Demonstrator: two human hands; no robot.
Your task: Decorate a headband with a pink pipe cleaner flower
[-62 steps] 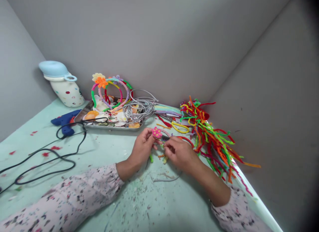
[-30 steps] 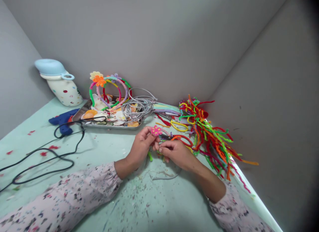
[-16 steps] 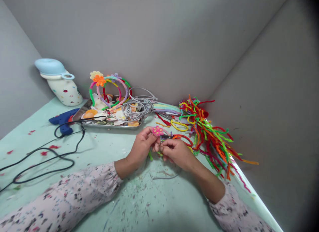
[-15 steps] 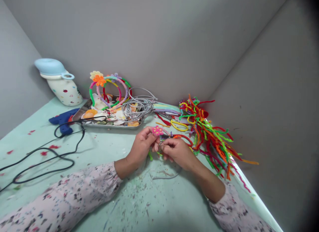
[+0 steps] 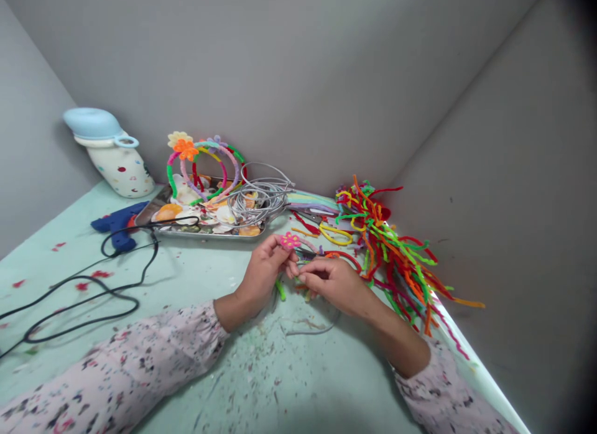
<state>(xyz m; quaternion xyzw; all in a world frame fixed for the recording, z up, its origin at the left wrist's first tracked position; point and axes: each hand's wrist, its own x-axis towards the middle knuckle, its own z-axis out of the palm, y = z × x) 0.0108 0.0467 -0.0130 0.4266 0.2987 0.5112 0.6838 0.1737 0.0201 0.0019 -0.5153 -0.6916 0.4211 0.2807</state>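
A small pink flower with yellow specks (image 5: 290,240) is pinched between the thumb and fingers of my left hand (image 5: 262,273). My right hand (image 5: 336,283) is closed just beside it, thumb and index finger pressed together under the flower. What those right fingertips pinch is too small to make out. Behind my fingers lie a pair of scissors with red-orange handles (image 5: 347,258), partly hidden. A green pipe cleaner end (image 5: 280,290) shows below my left fingers. On the table in front of my wrists lies a thin grey wire (image 5: 310,332).
At the back, a metal tray (image 5: 209,236) holds shells, pipe-cleaner hoops with flowers (image 5: 185,150) and coiled grey wire (image 5: 261,201). A blue glue gun (image 5: 122,226) trails a black cord (image 5: 135,291) at left, near a bottle (image 5: 119,166). Pipe cleaners (image 5: 396,247) heap at right.
My left hand and the pink flower have shifted slightly left. My right fingers have also moved a little left, and the pinch stays closed.
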